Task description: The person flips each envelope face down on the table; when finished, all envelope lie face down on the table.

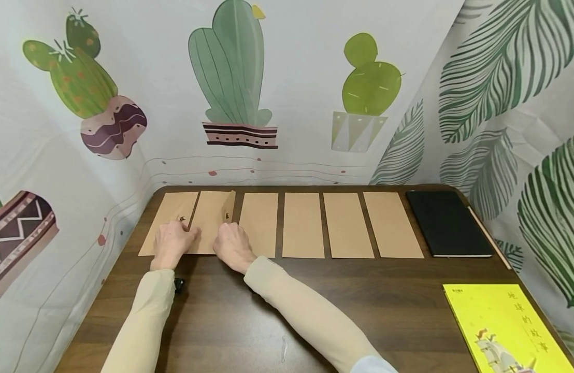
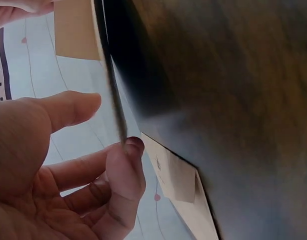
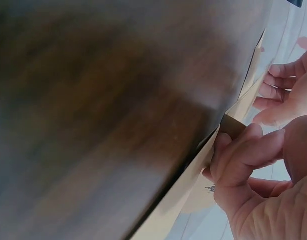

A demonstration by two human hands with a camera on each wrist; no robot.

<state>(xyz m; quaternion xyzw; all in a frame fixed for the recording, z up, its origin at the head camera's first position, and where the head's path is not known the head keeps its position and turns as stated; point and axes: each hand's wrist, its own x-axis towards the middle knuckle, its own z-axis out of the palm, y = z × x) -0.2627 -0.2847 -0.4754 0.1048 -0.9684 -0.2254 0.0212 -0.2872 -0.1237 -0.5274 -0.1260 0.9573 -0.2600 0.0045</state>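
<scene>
Brown paper cards lie in a row along the table's back edge. My right hand (image 1: 233,245) pinches the right edge of the second card (image 1: 209,210) from the left, lifting it so a dark printed character shows. In the right wrist view, curled fingers (image 3: 238,155) hold that paper. My left hand (image 1: 171,242) reaches over the leftmost card (image 1: 168,206), whose flap also stands partly up with a character on it. In the left wrist view, a fingertip (image 2: 133,145) touches a card edge, while the thumb stands apart from it.
Several more brown cards (image 1: 303,225) continue to the right. Beyond them lie a black notebook (image 1: 447,223) and a thin stick (image 1: 489,238) at the table's edge. A yellow book (image 1: 483,311) is at the front right. A printed cloth (image 1: 296,93) hangs behind the table.
</scene>
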